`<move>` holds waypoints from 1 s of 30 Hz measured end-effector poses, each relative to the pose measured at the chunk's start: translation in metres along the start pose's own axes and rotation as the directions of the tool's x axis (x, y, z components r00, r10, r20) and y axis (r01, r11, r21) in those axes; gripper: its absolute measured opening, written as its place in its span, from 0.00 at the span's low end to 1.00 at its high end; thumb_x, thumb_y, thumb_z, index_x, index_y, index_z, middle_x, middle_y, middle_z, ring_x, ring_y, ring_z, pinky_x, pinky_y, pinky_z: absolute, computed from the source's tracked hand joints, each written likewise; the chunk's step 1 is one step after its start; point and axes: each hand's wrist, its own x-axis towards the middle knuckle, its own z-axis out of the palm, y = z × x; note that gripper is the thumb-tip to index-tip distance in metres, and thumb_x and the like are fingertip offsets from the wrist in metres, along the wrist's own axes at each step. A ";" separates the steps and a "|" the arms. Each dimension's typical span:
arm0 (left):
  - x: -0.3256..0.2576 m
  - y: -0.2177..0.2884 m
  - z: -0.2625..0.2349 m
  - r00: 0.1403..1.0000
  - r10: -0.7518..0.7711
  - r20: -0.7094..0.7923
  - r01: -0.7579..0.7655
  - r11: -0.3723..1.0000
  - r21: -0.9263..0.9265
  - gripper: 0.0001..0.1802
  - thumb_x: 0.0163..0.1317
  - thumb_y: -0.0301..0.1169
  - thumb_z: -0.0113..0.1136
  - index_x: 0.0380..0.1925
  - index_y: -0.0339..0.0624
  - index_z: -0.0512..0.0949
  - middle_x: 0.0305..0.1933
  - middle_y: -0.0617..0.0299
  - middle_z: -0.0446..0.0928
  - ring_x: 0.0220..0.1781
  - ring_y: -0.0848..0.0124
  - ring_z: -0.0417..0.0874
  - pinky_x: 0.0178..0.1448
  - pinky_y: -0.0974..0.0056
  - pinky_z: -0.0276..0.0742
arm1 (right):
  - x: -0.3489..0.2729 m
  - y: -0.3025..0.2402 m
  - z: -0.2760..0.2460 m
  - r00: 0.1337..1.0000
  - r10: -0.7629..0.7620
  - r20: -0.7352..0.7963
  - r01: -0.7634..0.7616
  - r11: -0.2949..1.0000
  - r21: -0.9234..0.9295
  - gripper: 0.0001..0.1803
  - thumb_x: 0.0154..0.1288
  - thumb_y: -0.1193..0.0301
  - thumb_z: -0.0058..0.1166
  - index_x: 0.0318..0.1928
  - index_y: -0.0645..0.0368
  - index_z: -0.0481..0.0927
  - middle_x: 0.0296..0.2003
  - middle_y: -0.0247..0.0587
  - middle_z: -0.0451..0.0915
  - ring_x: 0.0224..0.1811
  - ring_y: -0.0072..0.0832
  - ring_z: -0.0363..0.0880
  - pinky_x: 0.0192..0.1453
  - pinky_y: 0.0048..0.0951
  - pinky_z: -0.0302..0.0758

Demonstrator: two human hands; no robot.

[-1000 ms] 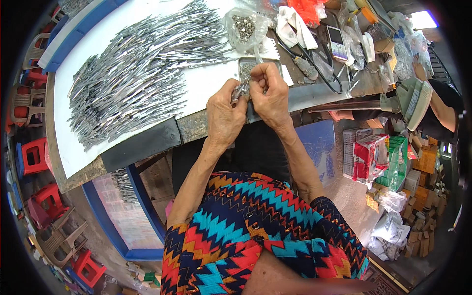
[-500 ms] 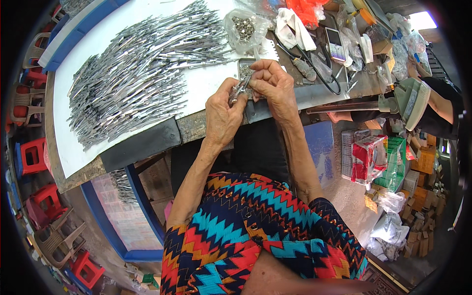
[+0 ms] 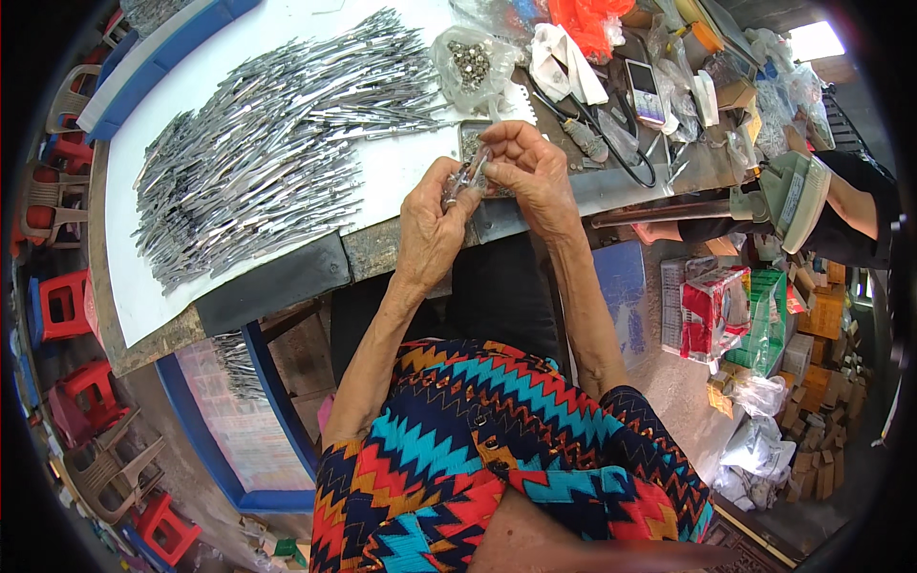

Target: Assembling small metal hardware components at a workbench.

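Note:
My left hand point(image 3: 435, 210) is closed at the table's front edge, with a small shiny metal piece point(image 3: 458, 183) between its thumb and fingers. Close beside it, my right hand point(image 3: 537, 177) pinches at the upper end of that piece; its fingertips partly hide what they hold. Behind both hands lies a small metal tray point(image 3: 467, 131) with tiny parts in it. A see-through plastic bag point(image 3: 444, 59) of small round metal parts point(image 3: 470, 65) stands beyond the tray. Left of my hands a wide pile of thin metal strips point(image 3: 277, 153) covers a white sheet point(image 3: 124, 277).
A blue frame edge point(image 3: 158, 72) borders the pile. To the right lie a black cable point(image 3: 635, 167), a white cloth point(image 3: 565, 67) and a phone-like device point(image 3: 646, 93). A green-grey lamp-like head point(image 3: 798, 201) on a bar juts in. Red stools point(image 3: 65, 298) stand on the left.
My hands stay together at the same spot, with the right fingertips shifted slightly on the small piece. The view has moved a little.

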 end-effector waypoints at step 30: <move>-0.014 0.004 -0.011 0.994 0.016 -0.112 -0.024 0.997 -0.072 0.11 0.65 0.30 0.46 0.45 0.37 0.70 0.19 0.69 0.64 0.22 0.83 0.61 0.25 0.76 0.56 | 0.113 0.015 -0.008 0.900 -0.306 0.312 0.289 -0.120 -0.950 0.07 0.51 0.71 0.50 0.29 0.60 0.78 0.30 0.44 0.77 0.36 0.42 0.77 0.37 0.40 0.73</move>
